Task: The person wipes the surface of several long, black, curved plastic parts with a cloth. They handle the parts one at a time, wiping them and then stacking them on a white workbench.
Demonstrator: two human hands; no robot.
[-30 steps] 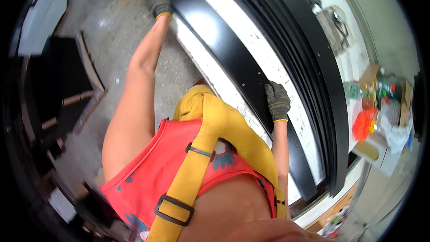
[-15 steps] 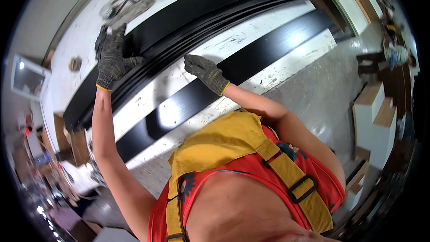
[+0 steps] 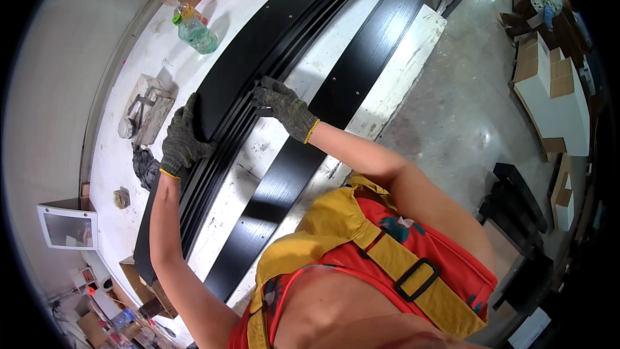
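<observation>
Grey-knit-gloved left hand [image 3: 184, 141], fingers spread, on one stack of long black boards [image 3: 258, 39]; matching right hand [image 3: 282, 108] curled at its edge, grip unclear; one long black board [image 3: 354, 76] beside.

Stack of long black panels [image 3: 232, 84]
Lying flat, they run diagonally from top centre to lower left, small pale dots marking the uppermost face.

Beyond my left hand [image 3: 183, 145] I see a pale wall [image 3: 48, 123] behind the white table [image 3: 108, 168]; past my right hand [image 3: 285, 110], grey floor [image 3: 439, 119] shines with reflected light before white, boxy furniture [image 3: 562, 113].
</observation>
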